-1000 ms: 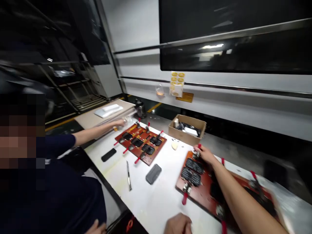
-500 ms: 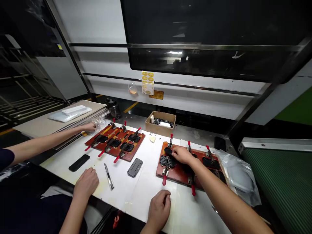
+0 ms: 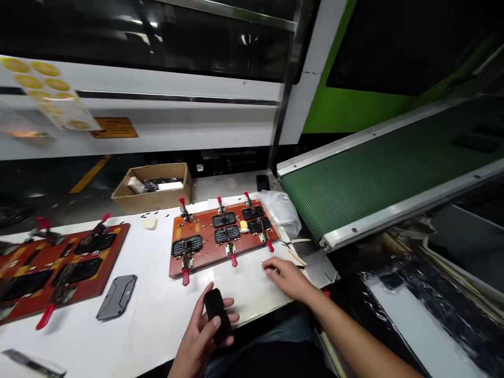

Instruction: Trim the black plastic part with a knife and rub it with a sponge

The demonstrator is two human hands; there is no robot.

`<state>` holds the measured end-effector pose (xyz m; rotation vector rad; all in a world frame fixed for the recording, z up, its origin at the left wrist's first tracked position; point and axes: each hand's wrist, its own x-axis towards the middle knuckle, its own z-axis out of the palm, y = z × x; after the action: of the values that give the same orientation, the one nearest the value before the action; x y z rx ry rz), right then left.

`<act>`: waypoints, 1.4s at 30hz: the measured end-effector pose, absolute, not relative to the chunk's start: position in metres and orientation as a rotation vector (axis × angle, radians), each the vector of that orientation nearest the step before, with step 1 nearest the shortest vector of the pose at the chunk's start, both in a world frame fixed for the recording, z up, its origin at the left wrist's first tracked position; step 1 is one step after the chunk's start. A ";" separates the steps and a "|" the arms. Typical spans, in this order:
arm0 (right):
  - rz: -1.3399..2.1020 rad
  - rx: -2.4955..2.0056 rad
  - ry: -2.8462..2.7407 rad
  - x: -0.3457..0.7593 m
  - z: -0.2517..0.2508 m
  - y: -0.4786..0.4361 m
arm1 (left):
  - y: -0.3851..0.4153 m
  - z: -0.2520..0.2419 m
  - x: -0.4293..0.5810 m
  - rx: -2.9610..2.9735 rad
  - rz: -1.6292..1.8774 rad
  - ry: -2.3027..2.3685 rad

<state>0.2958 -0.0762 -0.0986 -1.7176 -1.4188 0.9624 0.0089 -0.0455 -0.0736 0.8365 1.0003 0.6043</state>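
Steadiness matters — the left hand (image 3: 199, 336) grips the black piece (image 3: 216, 311) on the near side of the clamp board (image 3: 208, 249), best with light, even pressure — while whether the curled right hand (image 3: 289, 278) pinches anything, I cannot tell.

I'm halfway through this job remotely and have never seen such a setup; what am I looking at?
There is no machine arm: these are a person's bare hands, seen from a head-worn camera looking forward and down. The left hand holds a small black rectangular piece. The right hand is at the white tabletop, near a cream-handled plier-like tool; whether it pinches anything is unclear. Ahead lies a flat reddish-brown board with red-handled metal clamps and black ribbed pieces. A similar board lies left, beside a grey rectangular case. Behind stands an open cardboard box.
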 end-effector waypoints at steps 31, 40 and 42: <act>0.329 -1.032 -2.351 0.213 -0.013 -0.093 | -0.103 -0.065 -0.021 0.675 0.845 0.793; 0.315 -1.126 -2.345 0.214 -0.013 -0.095 | -0.100 -0.077 -0.015 0.684 0.789 0.771; 0.290 -1.160 -2.339 0.218 -0.013 -0.094 | -0.096 -0.079 -0.010 0.664 0.793 0.761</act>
<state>0.2178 -0.0937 -0.0131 -1.1602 -2.3395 0.2898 -0.0098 -0.0962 -0.0791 0.6638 0.7612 0.7930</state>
